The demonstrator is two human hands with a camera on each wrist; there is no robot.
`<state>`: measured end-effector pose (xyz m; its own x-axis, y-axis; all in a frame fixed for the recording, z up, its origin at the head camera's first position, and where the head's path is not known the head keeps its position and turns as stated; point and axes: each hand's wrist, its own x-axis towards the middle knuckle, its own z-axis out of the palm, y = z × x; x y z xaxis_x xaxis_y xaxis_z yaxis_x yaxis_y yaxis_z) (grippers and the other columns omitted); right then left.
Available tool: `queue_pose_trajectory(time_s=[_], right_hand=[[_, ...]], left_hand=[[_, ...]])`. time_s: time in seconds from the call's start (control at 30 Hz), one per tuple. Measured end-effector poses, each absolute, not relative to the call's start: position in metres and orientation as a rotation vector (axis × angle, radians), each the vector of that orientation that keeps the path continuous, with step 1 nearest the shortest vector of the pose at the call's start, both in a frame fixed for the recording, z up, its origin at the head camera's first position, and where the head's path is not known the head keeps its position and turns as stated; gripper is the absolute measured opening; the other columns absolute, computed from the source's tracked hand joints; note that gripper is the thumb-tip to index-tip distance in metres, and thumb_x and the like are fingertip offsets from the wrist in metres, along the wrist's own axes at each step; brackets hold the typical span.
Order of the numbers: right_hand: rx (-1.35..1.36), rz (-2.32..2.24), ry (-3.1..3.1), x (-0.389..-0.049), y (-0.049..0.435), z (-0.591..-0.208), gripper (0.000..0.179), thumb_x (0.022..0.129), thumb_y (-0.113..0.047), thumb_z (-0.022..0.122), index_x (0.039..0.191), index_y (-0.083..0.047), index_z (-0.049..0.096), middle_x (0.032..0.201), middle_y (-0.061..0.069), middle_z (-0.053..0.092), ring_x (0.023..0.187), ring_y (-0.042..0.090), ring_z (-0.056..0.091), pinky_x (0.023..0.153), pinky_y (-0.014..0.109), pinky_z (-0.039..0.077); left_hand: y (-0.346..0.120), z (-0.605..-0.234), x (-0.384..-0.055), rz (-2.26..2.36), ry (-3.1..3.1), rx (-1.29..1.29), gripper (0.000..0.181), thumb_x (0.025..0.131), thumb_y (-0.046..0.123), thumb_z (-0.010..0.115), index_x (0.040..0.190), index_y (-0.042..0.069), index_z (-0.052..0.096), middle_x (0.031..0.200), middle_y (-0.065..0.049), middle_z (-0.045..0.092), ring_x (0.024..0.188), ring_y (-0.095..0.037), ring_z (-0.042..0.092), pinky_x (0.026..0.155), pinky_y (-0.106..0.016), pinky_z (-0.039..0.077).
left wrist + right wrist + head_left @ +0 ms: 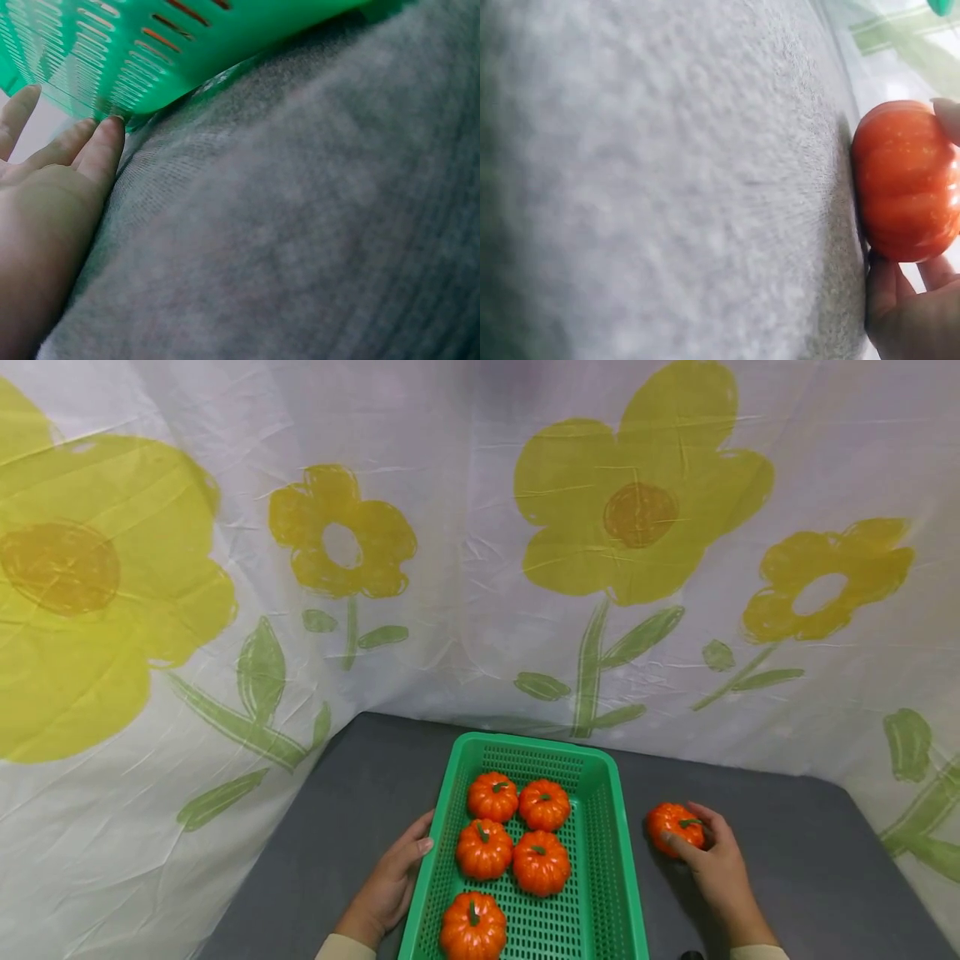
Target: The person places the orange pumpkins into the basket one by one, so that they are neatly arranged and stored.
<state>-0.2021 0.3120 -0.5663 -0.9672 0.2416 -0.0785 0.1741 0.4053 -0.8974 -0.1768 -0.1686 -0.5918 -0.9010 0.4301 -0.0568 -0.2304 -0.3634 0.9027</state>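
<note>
A small orange pumpkin (pixel 675 828) with a green stem rests on the dark grey table, right of a green plastic basket (pixel 618 827). My right hand (pixel 716 864) grips this pumpkin between thumb and fingers. In the right wrist view, the pumpkin (pixel 904 180) sits against the grey cloth, with fingers (pixel 885 281) at one side and the thumb at the other. My left hand (pixel 393 877) touches the basket's left side. The left wrist view shows its fairly straight fingers (pixel 105 150) against the slotted outer wall (pixel 127 64). Several like pumpkins (pixel 542 863) lie inside the basket.
Behind the grey table (pixel 337 793) hangs a white cloth (pixel 465 610) printed with yellow flowers, also along both sides. A small black object (pixel 692 955) shows at the bottom edge, left of my right forearm. Inside the basket, bare floor (pixel 573 910) shows at the right.
</note>
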Motion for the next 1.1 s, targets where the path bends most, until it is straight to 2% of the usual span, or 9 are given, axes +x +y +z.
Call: queue_pose_trajectory(time_s=[0.1, 0.17, 0.4, 0.77, 1.1], right_hand=[[-0.379, 1.637, -2.591, -0.202, 0.312, -0.567, 0.074, 0.105, -0.014, 0.075, 0.166, 0.001, 0.034, 0.158, 0.034, 0.043, 0.135, 0.035, 0.047, 0.085, 0.009, 0.041], [-0.369, 1.628, -2.604, -0.201, 0.313, -0.568, 0.075, 0.105, -0.016, 0.075, 0.165, 0.001, 0.034, 0.157, 0.033, 0.043, 0.135, 0.038, 0.046, 0.085, 0.010, 0.041], [-0.339, 1.634, -2.656, -0.199, 0.311, -0.567, 0.085, 0.103, -0.027, 0.080, 0.167, 0.000, 0.031, 0.159, 0.031, 0.039, 0.129, 0.038, 0.051, 0.083, 0.022, 0.052], [-0.390, 1.633, -2.671, -0.196, 0.308, -0.562, 0.089, 0.102, -0.034, 0.081, 0.168, -0.004, 0.031, 0.159, 0.029, 0.039, 0.134, 0.040, 0.049, 0.084, 0.024, 0.050], [-0.311, 1.611, -2.630, -0.195, 0.294, -0.554, 0.081, 0.102, -0.029, 0.081, 0.165, -0.003, 0.037, 0.156, 0.027, 0.041, 0.132, 0.039, 0.049, 0.083, 0.022, 0.050]], left_hand=[[-0.169, -0.592, -0.177, 2.292, 1.467, 0.275, 0.070, 0.115, 0.026, 0.041, 0.174, 0.003, 0.012, 0.170, -0.025, 0.030, 0.139, -0.030, 0.054, 0.112, -0.046, 0.048], [-0.170, -0.592, -0.177, 2.290, 1.463, 0.282, 0.070, 0.116, 0.026, 0.041, 0.174, 0.003, 0.012, 0.170, -0.025, 0.030, 0.139, -0.030, 0.054, 0.112, -0.047, 0.048], [-0.170, -0.594, -0.177, 2.288, 1.448, 0.292, 0.069, 0.116, 0.027, 0.039, 0.175, 0.004, 0.010, 0.171, -0.025, 0.028, 0.140, -0.030, 0.054, 0.114, -0.050, 0.047], [-0.169, -0.593, -0.177, 2.294, 1.439, 0.318, 0.069, 0.116, 0.025, 0.039, 0.174, 0.002, 0.011, 0.169, -0.024, 0.032, 0.141, -0.030, 0.053, 0.115, -0.049, 0.046], [-0.170, -0.592, -0.177, 2.288, 1.451, 0.314, 0.069, 0.116, 0.025, 0.038, 0.175, 0.003, 0.010, 0.171, -0.025, 0.028, 0.141, -0.029, 0.052, 0.115, -0.049, 0.045]])
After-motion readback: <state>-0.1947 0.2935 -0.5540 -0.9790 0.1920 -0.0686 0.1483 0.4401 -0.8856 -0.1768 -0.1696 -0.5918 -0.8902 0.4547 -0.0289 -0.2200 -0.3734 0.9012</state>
